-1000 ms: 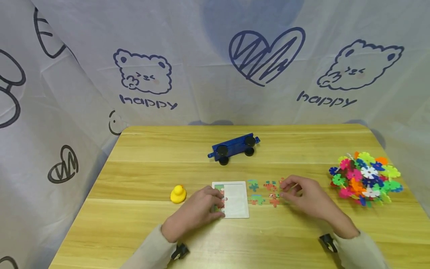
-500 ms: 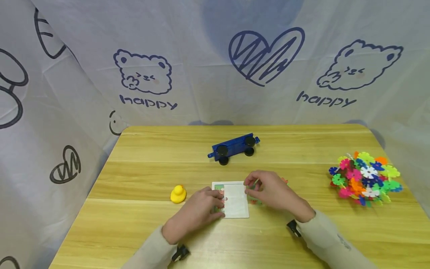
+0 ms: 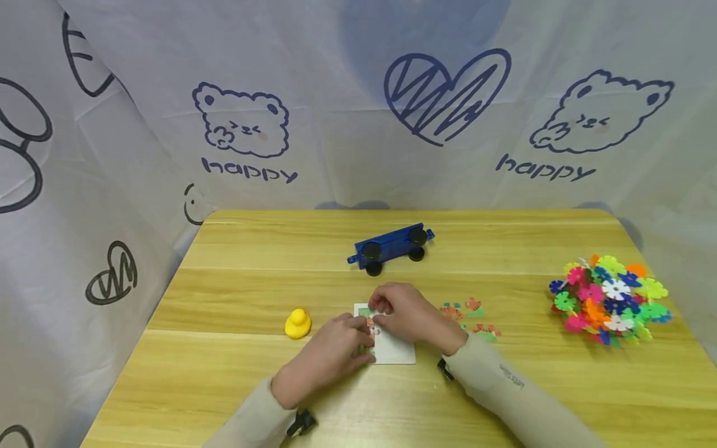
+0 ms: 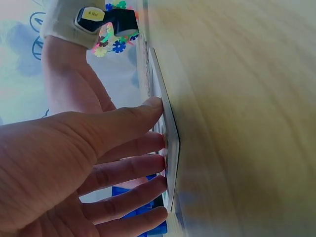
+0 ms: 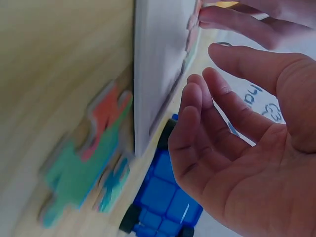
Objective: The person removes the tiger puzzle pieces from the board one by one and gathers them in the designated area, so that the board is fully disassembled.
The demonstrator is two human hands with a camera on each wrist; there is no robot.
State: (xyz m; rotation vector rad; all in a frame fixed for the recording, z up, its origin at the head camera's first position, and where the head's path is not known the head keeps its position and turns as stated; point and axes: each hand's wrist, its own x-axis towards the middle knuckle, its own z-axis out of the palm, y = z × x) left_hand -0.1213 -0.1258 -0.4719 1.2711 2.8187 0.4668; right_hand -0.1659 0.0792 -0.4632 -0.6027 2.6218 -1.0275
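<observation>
A white square puzzle tray [image 3: 399, 353] lies flat on the table, with joined puzzle pieces [image 3: 371, 340] along its left side. My left hand [image 3: 335, 343] rests at the tray's left edge. In the left wrist view its fingers are spread and fairly straight, fingertips on the tray's rim, thumb at the near part. My right hand [image 3: 411, 316] is over the tray's upper left, close to my left fingertips. In the right wrist view its fingers are bent, thumb and index tips [image 5: 209, 74] apart, with no piece showing between them.
Loose puzzle pieces [image 3: 473, 305] lie right of the tray; two are beside its edge in the right wrist view. A blue toy wagon [image 3: 392, 244] lies behind the tray. A yellow rubber duck [image 3: 297, 324] sits left, a pile of colourful flower-shaped pieces [image 3: 610, 298] far right.
My right hand has moved left from the loose pieces to the tray's upper left, uncovering pieces on the right. My left hand has stayed at the tray's left edge.
</observation>
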